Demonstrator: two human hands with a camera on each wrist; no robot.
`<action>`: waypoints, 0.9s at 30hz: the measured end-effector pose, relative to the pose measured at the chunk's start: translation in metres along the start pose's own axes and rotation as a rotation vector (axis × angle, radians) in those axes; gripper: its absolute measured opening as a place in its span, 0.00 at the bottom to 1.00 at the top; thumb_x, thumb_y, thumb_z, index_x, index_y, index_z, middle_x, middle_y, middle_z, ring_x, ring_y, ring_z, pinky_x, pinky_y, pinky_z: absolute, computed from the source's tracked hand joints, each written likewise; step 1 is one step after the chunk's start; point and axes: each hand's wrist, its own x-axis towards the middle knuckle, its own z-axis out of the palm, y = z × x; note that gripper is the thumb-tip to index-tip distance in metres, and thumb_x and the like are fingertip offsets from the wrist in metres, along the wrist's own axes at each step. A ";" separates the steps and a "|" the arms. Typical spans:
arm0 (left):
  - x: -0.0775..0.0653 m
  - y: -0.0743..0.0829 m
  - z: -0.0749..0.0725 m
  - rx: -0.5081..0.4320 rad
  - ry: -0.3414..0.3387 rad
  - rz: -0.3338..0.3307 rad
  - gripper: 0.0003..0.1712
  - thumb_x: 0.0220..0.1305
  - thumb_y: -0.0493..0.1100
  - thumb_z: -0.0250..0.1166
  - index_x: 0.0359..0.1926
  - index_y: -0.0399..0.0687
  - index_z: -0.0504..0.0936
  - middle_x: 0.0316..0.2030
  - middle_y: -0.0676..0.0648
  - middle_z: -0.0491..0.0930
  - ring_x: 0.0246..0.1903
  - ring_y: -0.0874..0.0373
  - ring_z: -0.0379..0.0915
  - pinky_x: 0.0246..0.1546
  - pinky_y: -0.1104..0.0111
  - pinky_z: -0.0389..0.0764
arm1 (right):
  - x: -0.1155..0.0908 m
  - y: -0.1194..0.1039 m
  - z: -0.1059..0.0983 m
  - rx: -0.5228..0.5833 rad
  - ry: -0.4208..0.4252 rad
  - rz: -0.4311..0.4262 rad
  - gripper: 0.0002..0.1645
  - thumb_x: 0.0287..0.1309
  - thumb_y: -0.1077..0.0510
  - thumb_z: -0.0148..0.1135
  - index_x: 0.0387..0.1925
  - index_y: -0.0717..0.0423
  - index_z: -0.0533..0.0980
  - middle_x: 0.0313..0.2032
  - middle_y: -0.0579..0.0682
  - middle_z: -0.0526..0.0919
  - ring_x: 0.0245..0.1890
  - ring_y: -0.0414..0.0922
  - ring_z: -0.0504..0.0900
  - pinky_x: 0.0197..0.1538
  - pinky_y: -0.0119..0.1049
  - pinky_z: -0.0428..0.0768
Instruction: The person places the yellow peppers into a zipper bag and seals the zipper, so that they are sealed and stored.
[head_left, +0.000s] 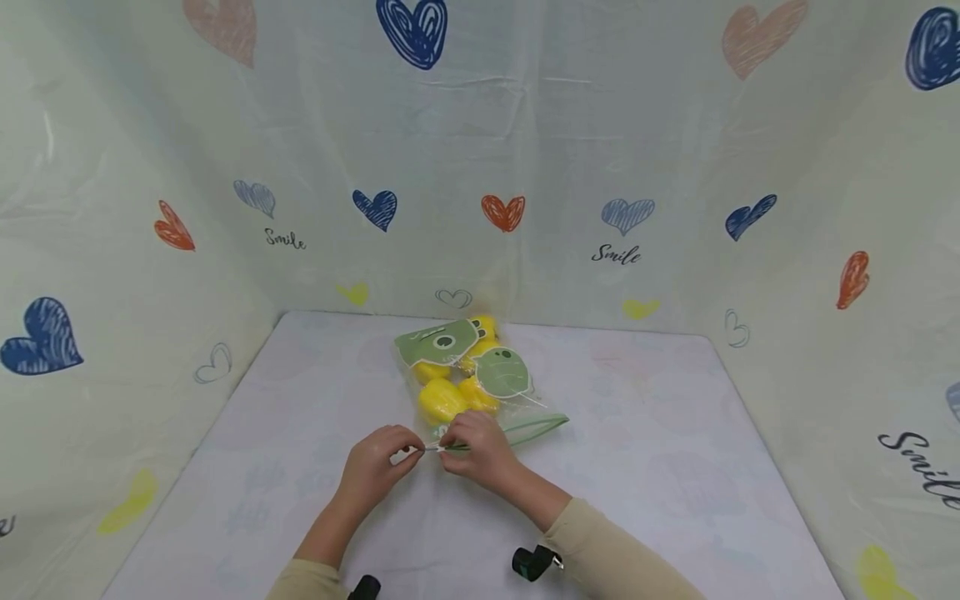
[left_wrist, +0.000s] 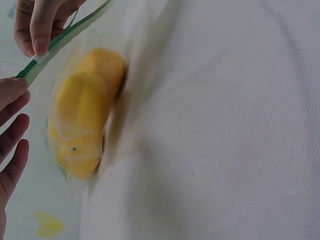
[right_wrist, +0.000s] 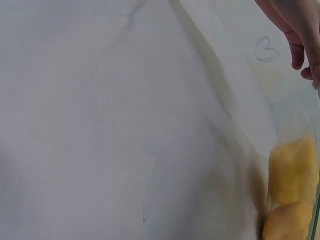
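Note:
A clear zip bag [head_left: 453, 367] with green cartoon-face prints lies on the table, its green-edged mouth toward me. Inside are several glossy yellow lobed things [head_left: 442, 402] that look like bell peppers. My left hand [head_left: 378, 467] pinches the left end of the mouth between thumb and forefinger. Close beside it, my right hand [head_left: 480, 450] pinches the same green strip. In the left wrist view, a small white slider [left_wrist: 40, 57] shows under the right fingertips. The right wrist view catches the right hand [right_wrist: 297, 32] only at its edge; its fingertips are partly cut off.
A white cloth covers the table [head_left: 637, 450]. Behind and at both sides hangs a pale curtain [head_left: 555, 150] printed with hearts. Dark wrist devices [head_left: 534, 563] sit by the sleeves. The right part of the bag's mouth lies loose beyond my right hand.

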 end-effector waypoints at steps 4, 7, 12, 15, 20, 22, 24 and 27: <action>0.001 -0.001 -0.001 -0.002 -0.007 -0.009 0.17 0.39 0.33 0.80 0.28 0.55 0.83 0.28 0.61 0.81 0.29 0.66 0.74 0.29 0.74 0.78 | -0.004 0.006 -0.004 -0.020 -0.002 -0.012 0.11 0.38 0.60 0.77 0.25 0.50 0.81 0.25 0.40 0.79 0.30 0.37 0.75 0.35 0.27 0.70; 0.002 -0.001 -0.001 -0.014 -0.024 -0.029 0.17 0.39 0.33 0.80 0.28 0.55 0.83 0.28 0.61 0.81 0.29 0.66 0.74 0.29 0.73 0.78 | -0.006 0.010 -0.008 -0.018 -0.008 -0.013 0.11 0.38 0.60 0.77 0.25 0.50 0.81 0.25 0.40 0.78 0.30 0.38 0.75 0.36 0.28 0.71; 0.003 0.000 -0.003 -0.036 -0.050 -0.057 0.17 0.39 0.32 0.80 0.28 0.55 0.83 0.28 0.61 0.81 0.29 0.66 0.74 0.30 0.73 0.79 | -0.012 0.017 -0.012 0.002 -0.010 -0.002 0.12 0.37 0.62 0.77 0.26 0.51 0.81 0.25 0.41 0.78 0.30 0.39 0.75 0.35 0.29 0.72; 0.003 0.000 -0.004 -0.042 -0.063 -0.074 0.18 0.40 0.31 0.80 0.28 0.55 0.83 0.29 0.61 0.81 0.29 0.66 0.74 0.29 0.73 0.79 | -0.016 0.023 -0.015 -0.001 -0.010 -0.003 0.12 0.36 0.62 0.77 0.26 0.52 0.81 0.26 0.41 0.79 0.31 0.39 0.75 0.37 0.30 0.73; 0.003 -0.001 -0.006 -0.035 -0.076 -0.103 0.18 0.40 0.31 0.79 0.28 0.55 0.83 0.29 0.61 0.80 0.29 0.67 0.74 0.30 0.73 0.79 | -0.023 0.031 -0.023 -0.011 -0.012 0.004 0.11 0.37 0.62 0.76 0.25 0.51 0.80 0.26 0.40 0.79 0.31 0.38 0.76 0.39 0.31 0.75; 0.003 -0.001 -0.007 -0.036 -0.075 -0.111 0.18 0.40 0.30 0.79 0.28 0.56 0.83 0.29 0.62 0.80 0.29 0.67 0.74 0.30 0.72 0.79 | -0.025 0.033 -0.026 -0.012 -0.014 0.018 0.11 0.38 0.62 0.75 0.26 0.51 0.80 0.27 0.40 0.80 0.32 0.38 0.76 0.40 0.32 0.75; 0.003 -0.002 -0.008 -0.037 -0.075 -0.119 0.19 0.40 0.30 0.79 0.28 0.56 0.83 0.28 0.62 0.80 0.29 0.67 0.74 0.30 0.72 0.79 | -0.027 0.034 -0.030 -0.019 -0.017 0.033 0.11 0.38 0.62 0.76 0.26 0.51 0.80 0.27 0.40 0.80 0.33 0.39 0.76 0.40 0.33 0.75; 0.004 -0.003 -0.009 -0.038 -0.082 -0.127 0.19 0.41 0.30 0.79 0.28 0.57 0.83 0.28 0.63 0.79 0.30 0.67 0.74 0.30 0.72 0.79 | -0.030 0.037 -0.035 -0.031 -0.028 0.055 0.11 0.38 0.61 0.76 0.26 0.50 0.80 0.27 0.39 0.80 0.34 0.38 0.76 0.40 0.35 0.75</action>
